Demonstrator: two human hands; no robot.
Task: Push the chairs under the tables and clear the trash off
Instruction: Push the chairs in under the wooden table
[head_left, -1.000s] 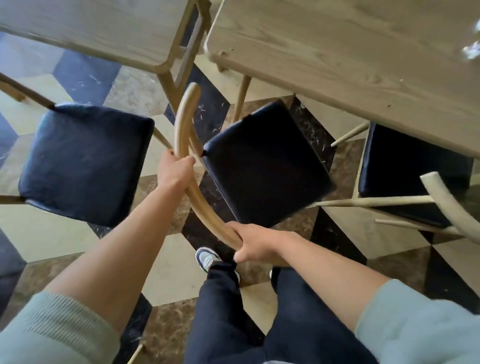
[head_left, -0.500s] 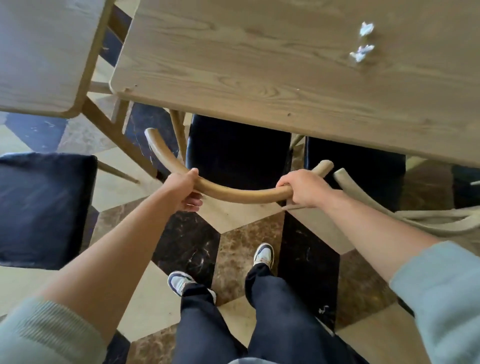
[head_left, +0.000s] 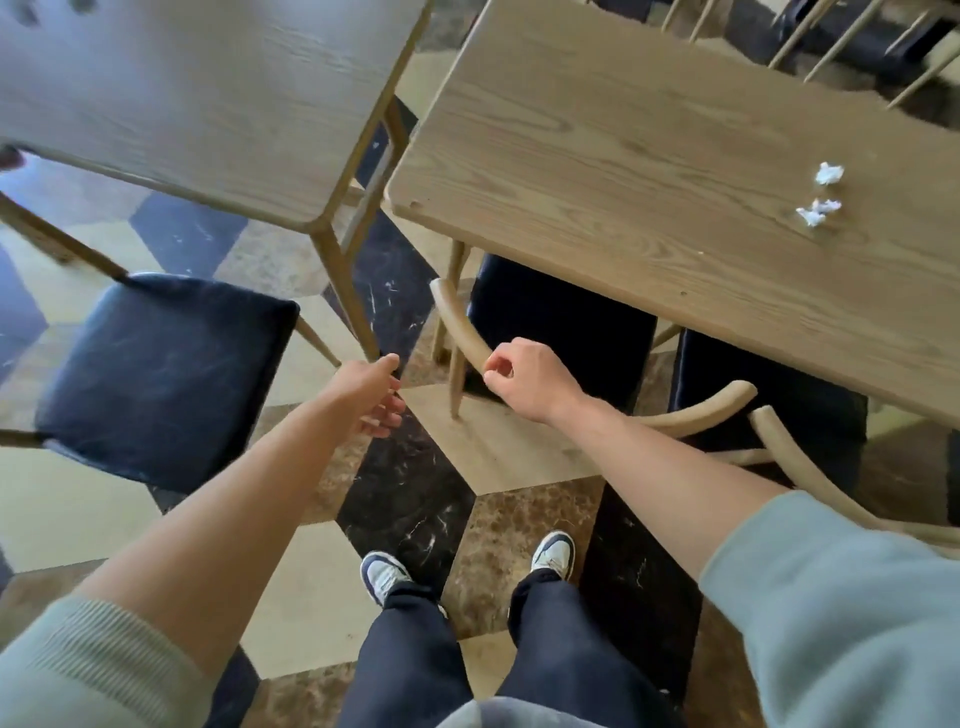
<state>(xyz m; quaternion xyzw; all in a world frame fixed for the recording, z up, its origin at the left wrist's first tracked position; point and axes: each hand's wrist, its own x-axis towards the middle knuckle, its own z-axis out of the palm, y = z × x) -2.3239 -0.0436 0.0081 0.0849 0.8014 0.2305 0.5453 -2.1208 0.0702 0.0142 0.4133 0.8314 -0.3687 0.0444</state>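
Note:
A chair with a dark seat (head_left: 561, 322) stands tucked under the right wooden table (head_left: 623, 171). Its curved wooden backrest (head_left: 460, 327) sticks out at the table's near edge. My right hand (head_left: 530, 382) is curled over that backrest near its left end. My left hand (head_left: 371, 397) hovers open to the left of the chair, touching nothing. Two crumpled white paper scraps (head_left: 828, 173) (head_left: 815, 213) lie on the right table. Another chair with a dark seat (head_left: 161, 374) stands pulled out from the left table (head_left: 208, 104).
A third chair (head_left: 769, 405) sits under the right table further right, its curved backrest (head_left: 795, 462) close to my right forearm. More chairs (head_left: 857, 47) stand beyond the far edge. My feet stand on a patterned tile floor (head_left: 493, 457).
My left hand has let go of the backrest and opened. My right hand slid from the rail's right end toward its left end. The view swung left, showing the left table and chair.

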